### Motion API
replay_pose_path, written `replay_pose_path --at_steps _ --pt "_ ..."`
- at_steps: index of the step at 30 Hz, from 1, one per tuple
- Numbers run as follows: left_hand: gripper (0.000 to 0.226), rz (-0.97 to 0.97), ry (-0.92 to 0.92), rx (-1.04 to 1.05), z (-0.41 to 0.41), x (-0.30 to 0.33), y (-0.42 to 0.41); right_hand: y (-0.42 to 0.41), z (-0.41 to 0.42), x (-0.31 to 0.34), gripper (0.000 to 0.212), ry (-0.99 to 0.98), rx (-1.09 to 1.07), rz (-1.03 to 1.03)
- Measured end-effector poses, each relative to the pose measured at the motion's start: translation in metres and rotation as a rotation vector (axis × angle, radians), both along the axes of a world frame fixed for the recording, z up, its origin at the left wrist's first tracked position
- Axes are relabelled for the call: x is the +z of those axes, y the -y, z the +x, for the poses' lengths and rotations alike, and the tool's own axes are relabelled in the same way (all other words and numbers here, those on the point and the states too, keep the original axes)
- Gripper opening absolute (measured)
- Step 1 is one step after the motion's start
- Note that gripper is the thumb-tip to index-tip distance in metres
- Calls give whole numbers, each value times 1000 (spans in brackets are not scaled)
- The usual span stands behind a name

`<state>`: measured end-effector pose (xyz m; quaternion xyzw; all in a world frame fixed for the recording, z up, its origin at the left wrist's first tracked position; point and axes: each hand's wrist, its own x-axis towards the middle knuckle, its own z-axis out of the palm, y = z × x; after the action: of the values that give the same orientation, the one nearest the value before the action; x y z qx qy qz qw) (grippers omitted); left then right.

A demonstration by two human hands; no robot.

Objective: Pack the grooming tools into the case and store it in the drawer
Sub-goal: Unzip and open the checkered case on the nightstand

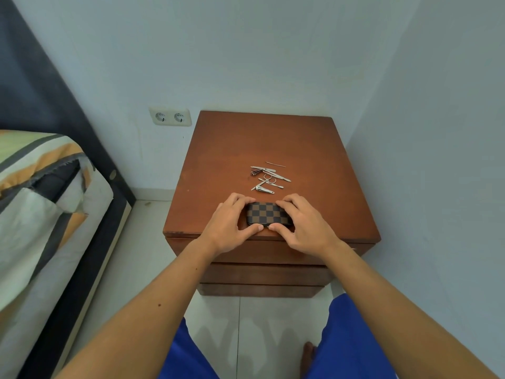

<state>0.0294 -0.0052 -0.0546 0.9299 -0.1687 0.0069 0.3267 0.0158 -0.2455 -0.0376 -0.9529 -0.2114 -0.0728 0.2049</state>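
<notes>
The wooden nightstand (273, 138) serves as the bench, its drawers below shut. At its near edge lies the checkered case (267, 213), closed, long axis running left to right. Both grips clasp its 2 ends: left hand (231, 224) and right hand (303, 222), thumbs meeting at the near seam, likely to open it. Just beyond the fingers lie the steel grooming tools (269, 177), loose.
</notes>
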Motion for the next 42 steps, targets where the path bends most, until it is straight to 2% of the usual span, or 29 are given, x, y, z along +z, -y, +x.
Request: replay_pose_path --at_steps 5,15,22,30,36,38,40,42 --pt "70 -23 -32 7 0 3 0 5 5 3 64 -43 5 60" --pt "69 -39 -40 24 -1 8 3 3 5 5 65 -37 27 -67" --pt "68 -23 -22 15 -2 9 3 3 8 5 78 -25 22 -67" --pt "67 -35 -22 4 -2 10 3 -5 2 -1 67 65 22 -130" --pt "68 -40 -57 -4 0 11 2 -1 1 -1 67 19 14 -91" --pt "70 -40 -59 -1 0 11 2 -2 0 0 65 -1 4 -79" --pt "65 -42 -50 2 2 9 2 -5 0 3 52 34 -14 -18" --pt "47 -12 -28 2 2 7 3 -11 7 7 34 110 -30 57"
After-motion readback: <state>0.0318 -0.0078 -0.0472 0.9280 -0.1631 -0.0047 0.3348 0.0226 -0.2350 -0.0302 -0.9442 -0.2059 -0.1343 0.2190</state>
